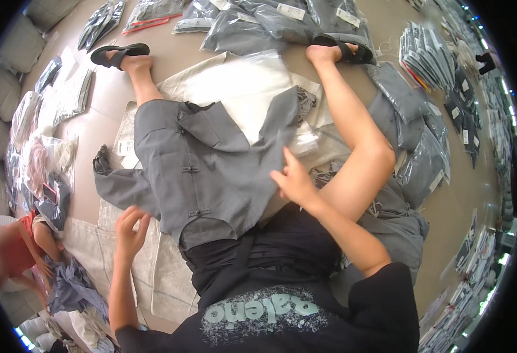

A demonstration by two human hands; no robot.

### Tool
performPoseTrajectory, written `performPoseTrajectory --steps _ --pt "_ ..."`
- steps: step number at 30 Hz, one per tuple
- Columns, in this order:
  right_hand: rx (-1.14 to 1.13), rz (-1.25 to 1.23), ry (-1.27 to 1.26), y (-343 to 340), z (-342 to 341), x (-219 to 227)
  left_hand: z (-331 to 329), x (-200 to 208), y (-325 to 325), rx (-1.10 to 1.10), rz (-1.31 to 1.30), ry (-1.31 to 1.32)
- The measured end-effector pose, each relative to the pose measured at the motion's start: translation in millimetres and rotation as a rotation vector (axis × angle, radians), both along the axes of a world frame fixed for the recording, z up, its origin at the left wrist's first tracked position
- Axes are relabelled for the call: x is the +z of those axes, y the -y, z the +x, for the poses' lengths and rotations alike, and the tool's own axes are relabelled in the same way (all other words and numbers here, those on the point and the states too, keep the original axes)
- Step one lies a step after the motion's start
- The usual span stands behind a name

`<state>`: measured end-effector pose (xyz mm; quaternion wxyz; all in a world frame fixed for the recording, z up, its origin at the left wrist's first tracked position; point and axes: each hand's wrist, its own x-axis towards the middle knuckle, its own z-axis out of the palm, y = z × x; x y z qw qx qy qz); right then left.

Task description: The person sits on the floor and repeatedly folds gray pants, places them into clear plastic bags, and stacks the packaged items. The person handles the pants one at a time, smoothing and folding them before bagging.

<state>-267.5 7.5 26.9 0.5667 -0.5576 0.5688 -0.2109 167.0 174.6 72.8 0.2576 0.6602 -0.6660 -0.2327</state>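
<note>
A grey jacket (223,170) with dark knotted fastenings is spread across my lap, one sleeve (126,185) reaching out to the left. My left hand (132,230) is just below that sleeve, fingers loosely bent and apart from the thumb, with nothing visible in them. At the jacket's right edge is my right hand (298,182). Its index finger and thumb are stretched apart over the cloth, and the other fingers curl under. Whether those curled fingers touch the fabric is hard to see. Beneath the jacket's far end lies a white plastic sheet or bag (235,82).
Bagged grey garments (258,26) lie beyond my feet, and more (414,147) are on the right. A folded stack (426,56) stands at the far right. Pale cloth (164,276) covers floor beneath me. Another person (20,247) handles blue-grey cloth (73,285) at left.
</note>
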Motion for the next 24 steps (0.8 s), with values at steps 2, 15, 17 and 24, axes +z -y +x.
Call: performPoseTrajectory --steps 2,15,17,24 --pt "0.14 -0.434 -0.171 4.4 40.8 3.3 -29.7 -6.5 49.2 0.033 0.146 -0.252" --pt "0.667 -0.182 -0.364 19.5 43.9 -39.7 -114.6 -138.0 170.3 0.514 0.516 -1.121" --pt "0.346 -0.258 -0.29 30.9 44.5 -51.1 -129.9 -128.4 175.9 0.669 0.489 -1.258" --pt "0.004 -0.107 -0.057 62.0 98.5 -97.5 -129.6 -134.0 162.7 0.628 0.588 -1.437"
